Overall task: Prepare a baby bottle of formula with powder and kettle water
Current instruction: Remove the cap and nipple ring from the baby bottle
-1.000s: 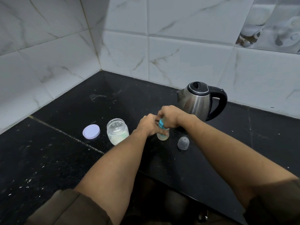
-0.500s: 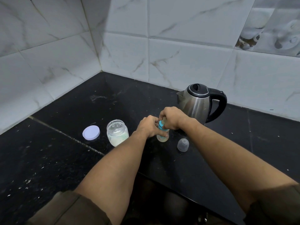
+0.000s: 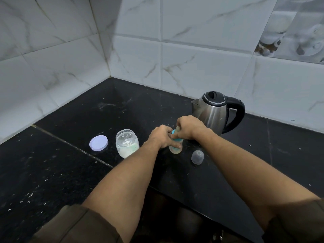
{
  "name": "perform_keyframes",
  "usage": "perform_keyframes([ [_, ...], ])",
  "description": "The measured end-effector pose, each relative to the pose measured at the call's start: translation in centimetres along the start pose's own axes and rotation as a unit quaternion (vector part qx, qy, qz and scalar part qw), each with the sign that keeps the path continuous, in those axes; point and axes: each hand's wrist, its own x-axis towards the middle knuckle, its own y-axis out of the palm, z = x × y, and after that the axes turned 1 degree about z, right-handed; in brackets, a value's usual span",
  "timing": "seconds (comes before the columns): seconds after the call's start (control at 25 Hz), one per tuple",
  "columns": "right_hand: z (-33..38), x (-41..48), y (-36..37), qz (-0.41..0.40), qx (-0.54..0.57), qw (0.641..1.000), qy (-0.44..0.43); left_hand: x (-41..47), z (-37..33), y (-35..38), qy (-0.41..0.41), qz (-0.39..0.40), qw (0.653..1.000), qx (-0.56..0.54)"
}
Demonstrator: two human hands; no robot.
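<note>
A small baby bottle (image 3: 175, 149) with pale liquid stands on the black counter (image 3: 73, 172) in front of the kettle. My left hand (image 3: 160, 137) grips its body. My right hand (image 3: 188, 128) curls round the blue collar and teat (image 3: 174, 132) on top. An open glass jar of white powder (image 3: 127, 143) stands just left of my hands, with its lilac lid (image 3: 98, 142) lying flat further left. The steel kettle (image 3: 216, 112), lid shut and black handle to the right, is behind my right hand.
The bottle's clear dome cap (image 3: 197, 156) lies on the counter right of the bottle. White marble tiled walls meet in a corner at the back. The counter's front edge runs diagonally under my forearms. White crumbs speckle the left part of the counter.
Both hands stay on the bottle; my right hand has shifted slightly on the blue collar. The view has tilted a little.
</note>
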Motion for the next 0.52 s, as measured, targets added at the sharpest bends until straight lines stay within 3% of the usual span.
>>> perform_keyframes([
  [0.36, -0.13, 0.34, -0.14, 0.041, -0.029, 0.995, -0.087, 0.15, -0.08, -0.13, -0.004, 0.008, 1.000, -0.002],
  [0.52, -0.30, 0.15, -0.32, 0.002, 0.016, 0.999, -0.048, -0.02, 0.03, -0.03, 0.001, -0.004, 1.000, 0.007],
])
